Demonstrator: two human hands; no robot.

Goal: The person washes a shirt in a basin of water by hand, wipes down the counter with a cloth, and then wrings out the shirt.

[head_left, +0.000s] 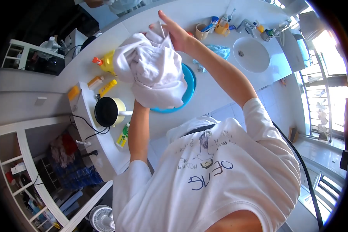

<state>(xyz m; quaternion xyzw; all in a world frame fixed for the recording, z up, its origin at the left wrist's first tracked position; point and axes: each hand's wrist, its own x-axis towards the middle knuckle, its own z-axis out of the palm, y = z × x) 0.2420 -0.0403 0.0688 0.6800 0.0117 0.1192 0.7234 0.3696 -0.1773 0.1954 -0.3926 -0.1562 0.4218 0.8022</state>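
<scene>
Supports bunched white cloth (152, 65) over blue basin (190, 84), unclear in long axis, with narrow fold pointing away from body, against part-spread fingers of right hand (177, 35). Cannot tell either grip; left hand hidden beneath.

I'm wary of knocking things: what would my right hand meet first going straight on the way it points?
Your right hand would probably meet the mirror-like panel behind the counter first, though depth is unclear.
</scene>
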